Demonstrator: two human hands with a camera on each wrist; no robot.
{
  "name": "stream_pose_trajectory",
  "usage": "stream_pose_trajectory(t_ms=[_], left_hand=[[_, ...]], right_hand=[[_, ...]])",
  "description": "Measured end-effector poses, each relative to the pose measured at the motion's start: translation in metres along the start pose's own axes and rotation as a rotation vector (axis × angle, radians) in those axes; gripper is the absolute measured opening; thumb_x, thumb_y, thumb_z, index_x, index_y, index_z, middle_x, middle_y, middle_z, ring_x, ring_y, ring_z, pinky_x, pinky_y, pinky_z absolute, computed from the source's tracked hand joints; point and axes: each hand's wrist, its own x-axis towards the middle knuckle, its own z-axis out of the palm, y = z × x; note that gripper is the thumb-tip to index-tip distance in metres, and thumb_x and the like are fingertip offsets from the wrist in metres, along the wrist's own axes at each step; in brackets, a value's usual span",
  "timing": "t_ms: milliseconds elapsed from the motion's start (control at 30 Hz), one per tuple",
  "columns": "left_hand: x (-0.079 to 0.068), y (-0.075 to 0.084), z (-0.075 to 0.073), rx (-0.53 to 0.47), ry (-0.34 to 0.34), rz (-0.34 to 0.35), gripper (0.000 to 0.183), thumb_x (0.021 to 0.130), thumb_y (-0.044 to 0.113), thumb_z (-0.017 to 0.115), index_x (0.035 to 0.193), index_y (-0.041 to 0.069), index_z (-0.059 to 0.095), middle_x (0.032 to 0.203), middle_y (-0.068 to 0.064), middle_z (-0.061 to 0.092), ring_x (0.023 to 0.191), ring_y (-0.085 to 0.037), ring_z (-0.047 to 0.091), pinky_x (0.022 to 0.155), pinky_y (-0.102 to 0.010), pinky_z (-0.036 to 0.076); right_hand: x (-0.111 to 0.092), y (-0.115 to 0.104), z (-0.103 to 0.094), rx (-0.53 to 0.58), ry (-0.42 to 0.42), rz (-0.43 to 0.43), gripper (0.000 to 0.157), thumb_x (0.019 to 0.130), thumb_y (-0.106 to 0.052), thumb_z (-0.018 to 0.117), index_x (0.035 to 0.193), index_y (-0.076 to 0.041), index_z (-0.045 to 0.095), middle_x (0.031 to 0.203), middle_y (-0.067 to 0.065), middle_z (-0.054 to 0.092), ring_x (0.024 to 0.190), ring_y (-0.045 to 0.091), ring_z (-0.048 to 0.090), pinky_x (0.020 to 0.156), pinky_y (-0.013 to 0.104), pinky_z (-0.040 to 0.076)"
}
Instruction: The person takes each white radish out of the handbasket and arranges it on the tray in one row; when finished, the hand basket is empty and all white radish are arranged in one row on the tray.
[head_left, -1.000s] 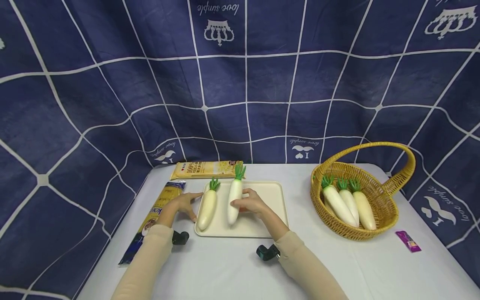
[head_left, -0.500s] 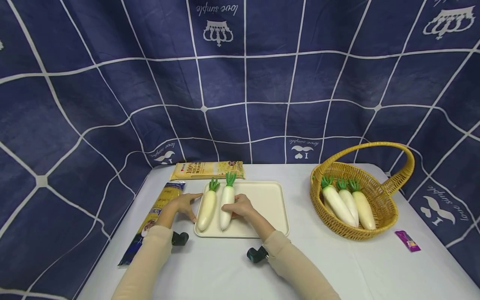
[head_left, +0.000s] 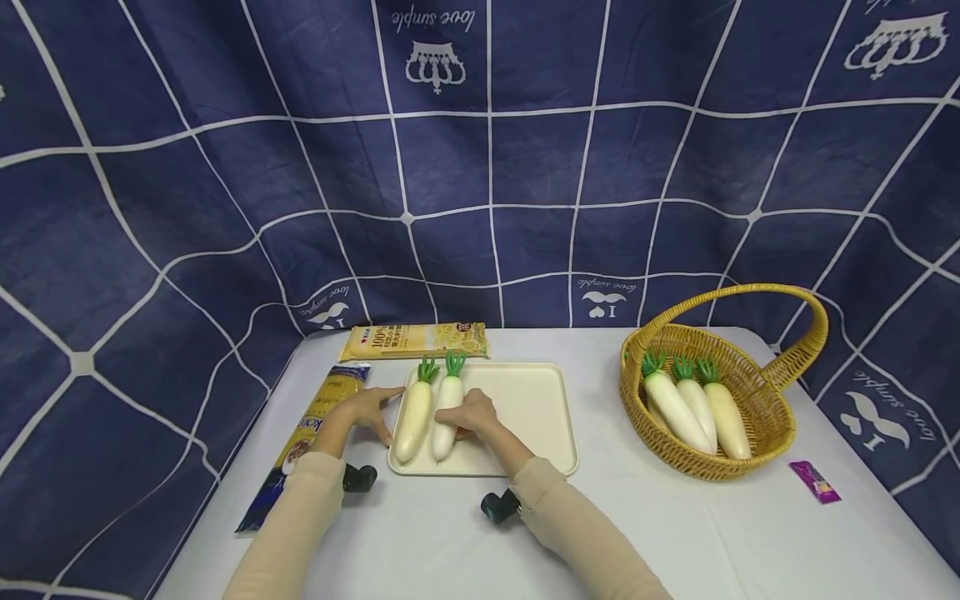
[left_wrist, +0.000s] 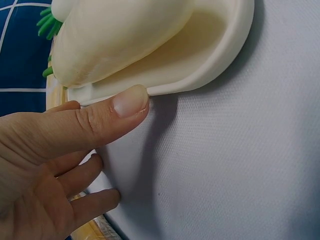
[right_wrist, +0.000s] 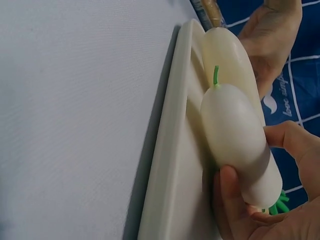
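Cloth [head_left: 540,167]: navy with white grid lines, hanging behind the surface [head_left: 420,533] and along its left and right sides.
Surface: white, carrying everything listed below.
Basket [head_left: 641,421]: wicker with an arched handle, near the surface's right edge, toward the far right corner.
Tray [head_left: 525,417]: cream, rounded corners, lying flat left of the surface's middle.
Blue-gold packet [head_left: 298,442]: long, lying slanted along the surface's left edge, partly under the left forearm.
Yellow packet [head_left: 416,340]: along the surface's far edge, just beyond the tray.
Cream radish [head_left: 415,421]: in the tray by its left edge, leaves toward the far edge.
White radish [head_left: 450,392]: in the tray's left half, just right of the other, leaves by the far edge; contact with the tray floor cannot be told.
Basket radishes [head_left: 677,408]: at least 3, side by side, leaves toward the far side.
Right hand [head_left: 474,414]: grasping the white radish, thumb and fingers on opposite sides.
Left hand [head_left: 367,410]: released, fingers loosely spread, thumb at the tray's left rim.
Sachet [head_left: 816,482]: purple, near the surface's right edge, beside the basket.
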Motion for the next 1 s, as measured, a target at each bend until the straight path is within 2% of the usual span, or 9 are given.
stream_pose_trajectory(t_ms=[267, 667, 867, 1000], left_hand=[[-0.001, -0.001, 0.0, 0.004, -0.004, 0.015, 0.107, 0.051, 0.021, 0.09, 0.144, 0.01, 0.038, 0.141, -0.029, 0.038, 0.13, -0.049, 0.033, 0.104, -0.063, 0.03], [-0.005, 0.001, 0.0, 0.015, 0.007, 0.024, 0.105, 0.052, 0.017, 0.09, 0.143, 0.009, 0.039, 0.14, -0.029, 0.039, 0.129, -0.049, 0.034, 0.103, -0.063, 0.031], [-0.005, 0.001, 0.0, 0.014, 0.013, 0.031, 0.105, 0.052, 0.017, 0.09, 0.143, 0.009, 0.039, 0.14, -0.029, 0.04, 0.129, -0.049, 0.034, 0.103, -0.063, 0.031], [-0.005, 0.001, 0.0, 0.008, 0.01, 0.026, 0.105, 0.052, 0.018, 0.09, 0.143, 0.009, 0.039, 0.14, -0.029, 0.04, 0.129, -0.048, 0.035, 0.103, -0.062, 0.032]], right_hand=[[-0.002, -0.004, 0.005, -0.092, 0.025, -0.017, 0.044, 0.062, -0.031, 0.08, 0.079, -0.001, 0.052, 0.06, 0.009, 0.057, 0.042, 0.015, 0.058, 0.038, 0.021, 0.049], [-0.007, -0.006, 0.011, -0.125, -0.001, -0.021, 0.045, 0.068, -0.034, 0.079, 0.083, 0.0, 0.054, 0.057, 0.009, 0.06, 0.04, 0.013, 0.058, 0.036, 0.018, 0.046], [-0.01, -0.006, 0.008, -0.107, -0.018, -0.02, 0.047, 0.07, -0.036, 0.079, 0.083, 0.0, 0.054, 0.059, 0.008, 0.059, 0.038, 0.011, 0.054, 0.034, 0.017, 0.043], [-0.01, -0.003, 0.007, -0.088, -0.035, -0.022, 0.05, 0.072, -0.04, 0.077, 0.085, 0.001, 0.054, 0.06, 0.009, 0.058, 0.037, 0.012, 0.053, 0.035, 0.019, 0.046]])
